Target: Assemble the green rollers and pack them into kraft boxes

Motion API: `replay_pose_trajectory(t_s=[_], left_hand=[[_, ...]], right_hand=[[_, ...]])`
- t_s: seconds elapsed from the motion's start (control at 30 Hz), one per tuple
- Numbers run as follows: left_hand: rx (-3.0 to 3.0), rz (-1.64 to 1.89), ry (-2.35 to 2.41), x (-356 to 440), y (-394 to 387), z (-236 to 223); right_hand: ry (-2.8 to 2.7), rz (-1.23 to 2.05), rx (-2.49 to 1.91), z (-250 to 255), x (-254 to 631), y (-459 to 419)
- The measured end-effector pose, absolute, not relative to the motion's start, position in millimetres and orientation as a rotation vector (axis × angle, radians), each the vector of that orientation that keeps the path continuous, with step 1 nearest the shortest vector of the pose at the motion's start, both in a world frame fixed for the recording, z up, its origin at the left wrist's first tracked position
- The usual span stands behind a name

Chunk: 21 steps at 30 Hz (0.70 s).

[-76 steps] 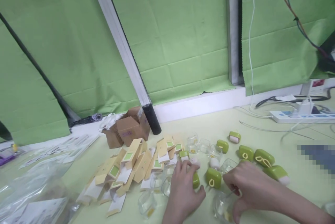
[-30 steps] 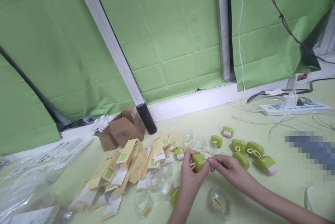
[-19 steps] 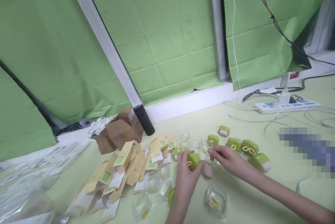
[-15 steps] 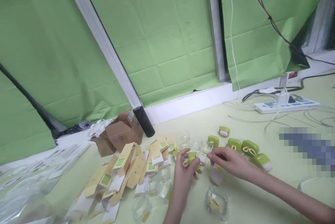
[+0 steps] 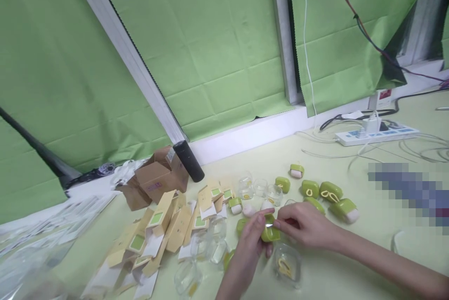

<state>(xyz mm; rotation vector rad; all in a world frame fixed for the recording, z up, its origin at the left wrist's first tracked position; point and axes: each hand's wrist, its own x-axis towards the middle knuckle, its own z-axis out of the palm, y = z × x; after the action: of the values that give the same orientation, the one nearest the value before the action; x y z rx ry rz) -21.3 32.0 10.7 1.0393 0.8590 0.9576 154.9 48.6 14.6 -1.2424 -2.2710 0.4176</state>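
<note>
One green case (image 5: 270, 231) is between two hands above the table (image 5: 336, 262): the left hand (image 5: 247, 246) grips it, fingers curled; the right hand (image 5: 308, 225) reaches inward, fingertips pinched together at its edge. Six similar cases (image 5: 330, 191) lie beyond, rightward.

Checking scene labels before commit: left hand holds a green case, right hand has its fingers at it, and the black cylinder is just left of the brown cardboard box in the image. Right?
Cylinder side is wrong: the head view shows the black cylinder just right of the brown cardboard box. Left hand holds a green case, right hand has its fingers at it.
</note>
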Motion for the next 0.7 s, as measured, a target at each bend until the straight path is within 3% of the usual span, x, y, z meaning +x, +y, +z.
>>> replay_pose_trajectory(t_s=[0.27,0.53,0.7], left_hand=[[0.981,0.916,0.823,-19.6,35.1,-1.6],[0.862,0.932,0.715,-21.6,34.5,9.2],[0.933,0.974,0.768,-22.9,35.9,7.6]], right_hand=[[-2.438,0.216,-1.038,13.2,159.5,50.6],[-2.244,0.469,-0.973,8.4,158.5,51.9],[-2.355,0.235,-1.042,12.5,159.3,51.1]])
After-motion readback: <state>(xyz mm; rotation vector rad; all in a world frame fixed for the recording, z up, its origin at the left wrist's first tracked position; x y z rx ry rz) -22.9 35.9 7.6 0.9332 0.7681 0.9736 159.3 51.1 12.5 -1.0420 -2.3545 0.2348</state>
